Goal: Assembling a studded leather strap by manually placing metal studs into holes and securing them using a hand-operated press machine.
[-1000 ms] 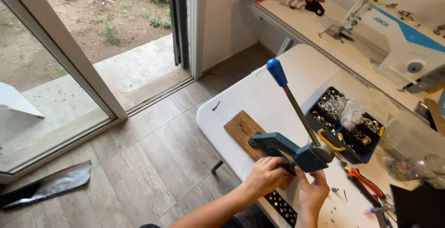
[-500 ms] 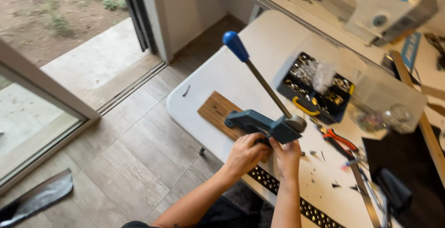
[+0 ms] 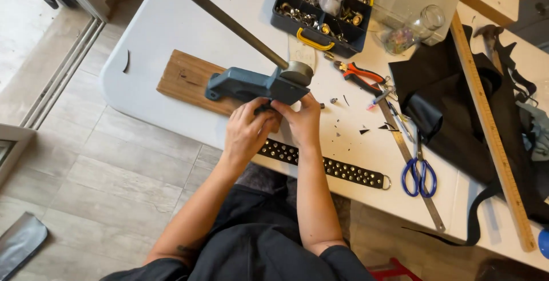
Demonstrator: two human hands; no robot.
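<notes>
Both hands are up at the front of the blue-grey press [image 3: 257, 85], just like a moment ago. The camera has swung in closer and looks more straight down now, so the door and the yard are mostly gone from view. The press sits on a wooden board [image 3: 186, 78] at the near edge of the white table [image 3: 171, 24]. The left hand [image 3: 247, 131] has its fingers curled in under the head of the press. The right hand [image 3: 301, 122] is right beside it, fingers bent and touching the same spot. Something small and dark sits between the fingertips, but it is too hidden to tell what it is or how tight the grip is. A black studded strap [image 3: 326, 166] lies along the table edge under the wrists. The long lever [image 3: 229, 21] runs up out of the picture, so its blue knob is nearly cut off. Farther right lie red pliers [image 3: 360, 74], blue scissors [image 3: 419, 175] and a tray of metal rings [image 3: 320, 6].
</notes>
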